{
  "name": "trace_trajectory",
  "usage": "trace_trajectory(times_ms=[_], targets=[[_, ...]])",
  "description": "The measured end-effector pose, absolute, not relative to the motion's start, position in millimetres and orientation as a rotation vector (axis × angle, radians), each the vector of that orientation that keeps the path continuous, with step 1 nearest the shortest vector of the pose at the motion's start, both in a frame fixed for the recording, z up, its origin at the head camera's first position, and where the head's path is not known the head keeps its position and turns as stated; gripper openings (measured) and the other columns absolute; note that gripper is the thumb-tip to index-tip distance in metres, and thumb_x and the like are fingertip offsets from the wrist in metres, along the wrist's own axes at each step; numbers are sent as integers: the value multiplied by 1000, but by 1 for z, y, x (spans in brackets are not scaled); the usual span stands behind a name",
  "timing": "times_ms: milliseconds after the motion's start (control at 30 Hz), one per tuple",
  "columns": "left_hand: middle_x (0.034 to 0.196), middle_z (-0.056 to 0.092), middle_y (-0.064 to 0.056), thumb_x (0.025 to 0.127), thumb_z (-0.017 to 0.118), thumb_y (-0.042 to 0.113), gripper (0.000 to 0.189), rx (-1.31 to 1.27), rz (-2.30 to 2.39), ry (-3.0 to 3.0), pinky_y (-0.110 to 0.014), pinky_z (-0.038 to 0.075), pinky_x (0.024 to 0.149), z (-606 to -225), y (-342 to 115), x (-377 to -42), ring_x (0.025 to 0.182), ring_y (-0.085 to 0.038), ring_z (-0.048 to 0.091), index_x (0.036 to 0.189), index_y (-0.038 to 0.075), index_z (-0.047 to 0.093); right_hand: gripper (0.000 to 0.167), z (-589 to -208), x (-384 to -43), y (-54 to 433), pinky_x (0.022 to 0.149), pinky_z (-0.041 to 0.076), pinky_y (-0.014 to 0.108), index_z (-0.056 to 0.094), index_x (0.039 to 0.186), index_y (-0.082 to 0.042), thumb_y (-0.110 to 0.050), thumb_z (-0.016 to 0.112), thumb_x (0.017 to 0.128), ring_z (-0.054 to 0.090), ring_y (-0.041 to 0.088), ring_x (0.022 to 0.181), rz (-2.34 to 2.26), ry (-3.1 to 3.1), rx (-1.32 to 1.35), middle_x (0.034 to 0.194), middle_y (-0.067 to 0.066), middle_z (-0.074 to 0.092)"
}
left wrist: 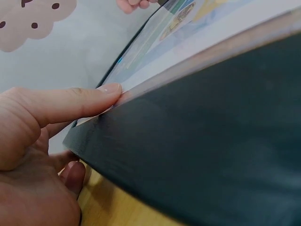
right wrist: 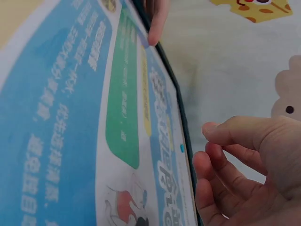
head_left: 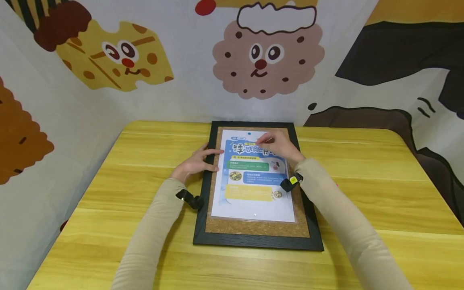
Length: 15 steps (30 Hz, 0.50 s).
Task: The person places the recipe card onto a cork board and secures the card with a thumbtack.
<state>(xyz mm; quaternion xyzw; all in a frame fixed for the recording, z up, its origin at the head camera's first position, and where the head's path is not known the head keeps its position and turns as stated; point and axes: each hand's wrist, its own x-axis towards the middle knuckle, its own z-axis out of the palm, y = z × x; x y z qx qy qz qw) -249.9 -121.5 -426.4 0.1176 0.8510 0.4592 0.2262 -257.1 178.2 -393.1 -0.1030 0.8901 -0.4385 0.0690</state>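
Observation:
A black-framed cork board (head_left: 257,228) lies on the wooden table. A poster in a clear sleeve (head_left: 239,207) lies on the cork, with a blue pin (head_left: 249,133) at its top and a small pale pin (head_left: 255,214) near its bottom. My left hand (head_left: 193,164) reaches over the board's left frame, two outstretched fingers touching the poster's left edge. In the left wrist view, one straight finger (left wrist: 101,96) rests at the sleeve's edge. Above the poster's upper right hovers my right hand (head_left: 280,146). Its fingers are loosely bent, thumb near the index finger; nothing shows between them.
The yellow wood-grain table (head_left: 380,193) extends around the board. A tiny red object (head_left: 337,185) lies beside my right sleeve. Behind the table hangs a white cloth (head_left: 192,100) printed with cartoon foods. Both wrists wear black straps.

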Motion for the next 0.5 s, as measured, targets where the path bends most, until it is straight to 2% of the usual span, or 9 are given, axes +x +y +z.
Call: trace_trajectory(times_ms=[200,500], targets=[[161,-5,-11,79,79,17,67,320,1272,2339,-66,6,107,-426,-121,-250,143,-41,-4,141,19,52,21,-387,-245,184,92,40,44,71,110,-3,-12,65,93,53,29,100,-1319,2653,-290,118,11,60],[161,-5,-11,79,79,18,68,325,1265,2342,-65,6,108,-427,-122,-250,143,-41,-3,141,20,52,20,-389,-230,191,82,42,37,71,110,-1,-8,65,92,54,27,94,-1298,2607,-435,112,11,65]])
